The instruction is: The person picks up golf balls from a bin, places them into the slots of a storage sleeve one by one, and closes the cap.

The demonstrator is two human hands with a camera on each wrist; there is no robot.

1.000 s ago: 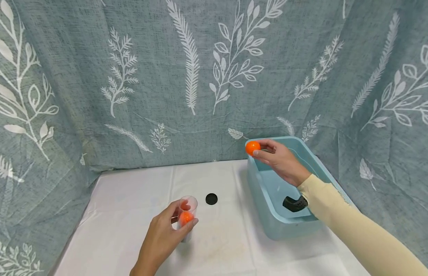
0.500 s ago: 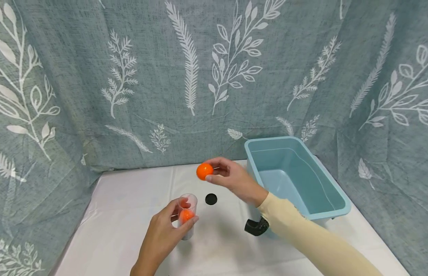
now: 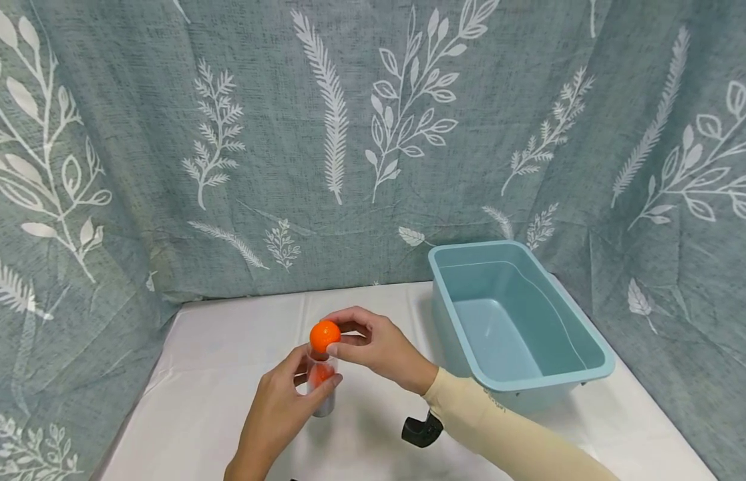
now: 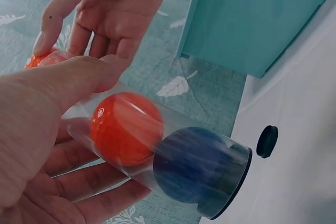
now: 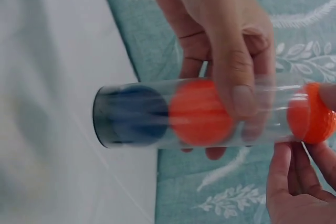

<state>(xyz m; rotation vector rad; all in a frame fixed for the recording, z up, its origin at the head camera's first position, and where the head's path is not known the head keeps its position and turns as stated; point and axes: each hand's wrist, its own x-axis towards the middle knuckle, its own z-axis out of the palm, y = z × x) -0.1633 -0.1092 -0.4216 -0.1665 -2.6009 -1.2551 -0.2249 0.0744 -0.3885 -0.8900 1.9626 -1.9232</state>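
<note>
My left hand grips a clear plastic tube around its upper part, its closed dark end pointing down. Inside, as the right wrist view shows, a dark blue ball sits at the closed end and an orange golf ball rests against it. Between thumb and fingers, my right hand pinches a second orange golf ball at the tube's open mouth. Part of this ball overlaps the rim in the right wrist view. My left thumb partly covers the tube's side.
A light blue plastic bin stands on the right of the white-covered table. A small black round cap lies on the cloth, hidden behind my right hand in the head view. A grey-green leaf-patterned curtain surrounds the table.
My right hand has carried its orange golf ball left from over the bin to the tube's mouth. My left hand has kept hold of the tube in nearly the same place.
</note>
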